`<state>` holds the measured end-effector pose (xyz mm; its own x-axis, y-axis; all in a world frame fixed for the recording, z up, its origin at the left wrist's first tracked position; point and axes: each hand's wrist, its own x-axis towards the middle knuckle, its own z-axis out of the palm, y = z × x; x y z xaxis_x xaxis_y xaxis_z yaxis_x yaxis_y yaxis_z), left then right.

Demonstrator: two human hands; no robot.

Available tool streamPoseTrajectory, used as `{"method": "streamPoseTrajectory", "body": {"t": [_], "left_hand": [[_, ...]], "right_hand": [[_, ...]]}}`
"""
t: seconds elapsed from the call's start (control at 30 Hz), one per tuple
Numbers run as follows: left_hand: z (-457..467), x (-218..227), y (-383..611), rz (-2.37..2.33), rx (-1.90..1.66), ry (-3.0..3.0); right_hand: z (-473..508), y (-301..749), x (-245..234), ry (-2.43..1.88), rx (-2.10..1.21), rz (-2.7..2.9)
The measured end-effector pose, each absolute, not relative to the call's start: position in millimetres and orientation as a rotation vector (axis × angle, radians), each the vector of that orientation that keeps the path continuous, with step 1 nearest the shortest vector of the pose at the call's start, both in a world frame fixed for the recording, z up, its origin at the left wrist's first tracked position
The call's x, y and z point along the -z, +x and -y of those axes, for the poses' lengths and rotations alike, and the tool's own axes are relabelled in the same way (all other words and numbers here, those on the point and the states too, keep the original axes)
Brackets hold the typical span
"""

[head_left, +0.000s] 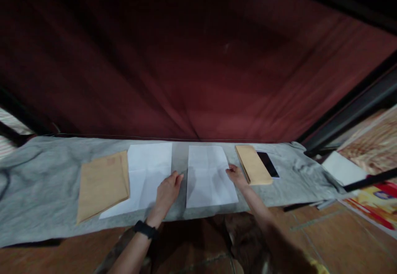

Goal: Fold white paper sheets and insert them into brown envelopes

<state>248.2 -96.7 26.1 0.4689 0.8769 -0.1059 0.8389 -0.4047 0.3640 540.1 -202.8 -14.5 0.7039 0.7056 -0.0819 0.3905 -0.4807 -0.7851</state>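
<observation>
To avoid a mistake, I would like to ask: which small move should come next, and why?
Probably move the left hand to the right sheet's left edge: it appears just short of it, while the right hand is at the opposite edge.

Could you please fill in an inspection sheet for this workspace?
Surface: grey cloth, wrinkled.
Work items: left white sheet, partly under large brown envelopes; right white sheet, creased; narrow brown envelopes.
Clutter: dark flat device, partly hidden by the narrow brown envelopes.
Hands: left hand at the left white sheet's right edge, black wristband behind it; right hand, fingers at the right white sheet's right edge.
Cables: nothing clearly seen.
Surroundings: dark red fabric behind; tiled floor below.
</observation>
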Motion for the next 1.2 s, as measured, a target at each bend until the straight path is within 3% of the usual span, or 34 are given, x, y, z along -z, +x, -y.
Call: {"method": "streamPoseTrajectory", "body": {"t": [0.13, 0.27, 0.53, 0.83, 1.2], "left_hand": [[109.7, -24.4, 265.8, -1.419, -0.058, 2.446], [116.0, -15.6, 279.0, -1.482, -0.115, 2.477], [120.5, 16.5, 312.3, -0.978, -0.702, 2.497], [132.4, 47.6, 331.2, -1.033, -0.455, 2.731], [149.2, 43.1, 326.8, -1.346, -0.459, 2.696]], "right_hand": [[209.8, 541.3, 25.2, -2.176, -0.390, 0.903], [217.1, 525.1, 32.8, -2.134, -0.036, 1.218], [207.7, 463.8, 49.5, -1.886, -0.008, 1.828], [213.0, 470.3, 59.6, -2.003, 0.085, 1.845], [228.4, 531.9, 58.9, -2.256, 0.082, 1.621]]}}
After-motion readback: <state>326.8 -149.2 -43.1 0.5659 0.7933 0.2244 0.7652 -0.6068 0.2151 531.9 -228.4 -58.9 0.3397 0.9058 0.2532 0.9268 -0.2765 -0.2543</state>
